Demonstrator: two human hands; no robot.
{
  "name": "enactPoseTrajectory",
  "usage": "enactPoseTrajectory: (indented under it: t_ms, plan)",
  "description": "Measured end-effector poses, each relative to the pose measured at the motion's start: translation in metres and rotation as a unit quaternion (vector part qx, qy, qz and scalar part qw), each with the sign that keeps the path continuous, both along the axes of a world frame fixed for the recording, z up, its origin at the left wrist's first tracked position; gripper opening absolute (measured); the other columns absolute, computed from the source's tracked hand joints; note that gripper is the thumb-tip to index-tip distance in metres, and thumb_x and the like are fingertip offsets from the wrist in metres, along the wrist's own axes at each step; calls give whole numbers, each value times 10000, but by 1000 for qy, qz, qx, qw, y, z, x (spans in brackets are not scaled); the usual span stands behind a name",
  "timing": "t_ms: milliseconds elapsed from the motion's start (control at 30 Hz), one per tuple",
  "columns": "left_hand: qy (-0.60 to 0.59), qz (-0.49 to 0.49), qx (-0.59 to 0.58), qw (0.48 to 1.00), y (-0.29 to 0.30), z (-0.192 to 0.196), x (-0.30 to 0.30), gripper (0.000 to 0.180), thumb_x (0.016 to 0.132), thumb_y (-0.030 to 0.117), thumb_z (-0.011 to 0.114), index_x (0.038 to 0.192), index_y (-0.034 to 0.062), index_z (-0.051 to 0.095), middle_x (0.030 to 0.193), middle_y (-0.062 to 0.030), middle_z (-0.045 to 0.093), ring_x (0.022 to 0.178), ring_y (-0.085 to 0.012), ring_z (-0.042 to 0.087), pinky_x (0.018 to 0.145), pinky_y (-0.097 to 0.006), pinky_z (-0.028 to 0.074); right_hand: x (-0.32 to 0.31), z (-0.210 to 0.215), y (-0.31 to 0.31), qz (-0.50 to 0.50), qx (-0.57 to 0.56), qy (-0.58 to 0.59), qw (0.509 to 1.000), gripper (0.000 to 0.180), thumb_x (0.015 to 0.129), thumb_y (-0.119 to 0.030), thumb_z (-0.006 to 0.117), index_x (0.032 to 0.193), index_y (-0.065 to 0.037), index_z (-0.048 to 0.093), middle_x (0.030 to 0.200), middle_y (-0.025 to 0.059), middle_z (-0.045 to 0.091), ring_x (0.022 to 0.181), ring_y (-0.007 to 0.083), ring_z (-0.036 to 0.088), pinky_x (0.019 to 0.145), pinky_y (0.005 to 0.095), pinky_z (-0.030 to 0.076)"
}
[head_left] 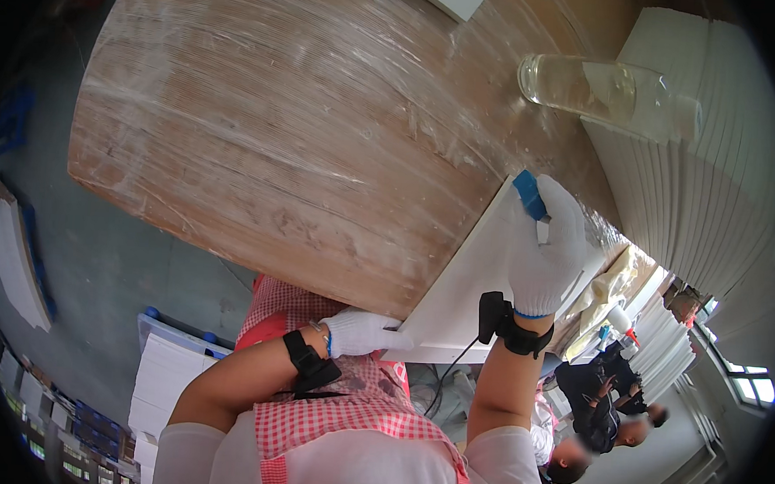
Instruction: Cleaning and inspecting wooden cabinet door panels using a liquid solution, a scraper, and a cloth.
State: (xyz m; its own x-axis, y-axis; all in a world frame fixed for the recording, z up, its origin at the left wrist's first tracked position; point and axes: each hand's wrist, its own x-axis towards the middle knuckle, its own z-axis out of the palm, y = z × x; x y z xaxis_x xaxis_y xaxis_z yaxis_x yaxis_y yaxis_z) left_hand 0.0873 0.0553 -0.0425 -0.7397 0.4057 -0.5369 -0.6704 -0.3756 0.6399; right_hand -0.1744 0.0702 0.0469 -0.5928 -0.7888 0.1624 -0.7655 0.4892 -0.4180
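Our right hand (552,237) is closed around a blue tool (528,193) over the far end of a white board (462,294), which lies at the near right of the brown table (279,131). Our left hand (365,333) touches the board's near left corner; we cannot tell how tightly its fingers close. We judge work on this 1 board to be under way, but cannot see which part is finished or left. Far right, we see 1 clear bottle (580,86) beside stacked white sheets (706,189).
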Motion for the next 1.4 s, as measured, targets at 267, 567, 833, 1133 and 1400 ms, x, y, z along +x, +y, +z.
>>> enactPoseTrajectory:
  t_ms: [267,567,833,1133,1400]
  plan:
    - [-12,-62,11,998,7,-9,2,557,938,534,597,1222,66,700,1105,-138,735,976,-251,685,887,-333,502,-2,2,-7,-21,24,22,999,325,802,47,721,1117,-34,699,1050,125,712,933,278,689,805,334,549]
    - [48,47,-35,997,13,-11,9,511,954,448,636,1210,8,688,965,-66,734,807,-141,655,765,-282,525,-5,-1,-4,-67,-2,-33,997,308,824,9,740,1126,-35,700,1047,124,709,932,239,692,802,305,550]
    - [-60,-52,16,997,1,-2,1,565,937,488,650,1254,22,682,1186,-135,724,1083,-205,662,981,-301,478,-9,1,1,-147,-28,-151,977,335,835,-51,738,1168,-34,701,1088,109,714,931,202,687,821,304,544]
    - [-49,-66,-83,993,-4,14,-4,534,938,469,651,1230,24,698,1143,-131,740,1042,-207,682,942,-301,503,-34,-7,37,-198,-101,-256,941,366,860,-111,709,1218,-42,676,1072,116,710,918,209,691,822,311,546]
    - [-28,0,-121,992,-1,16,13,369,976,361,612,1169,70,732,1027,-111,758,914,-217,710,830,-328,540,-73,-2,88,-195,-7,-136,971,319,853,-82,672,1170,-50,684,1028,120,709,857,233,701,782,328,559]
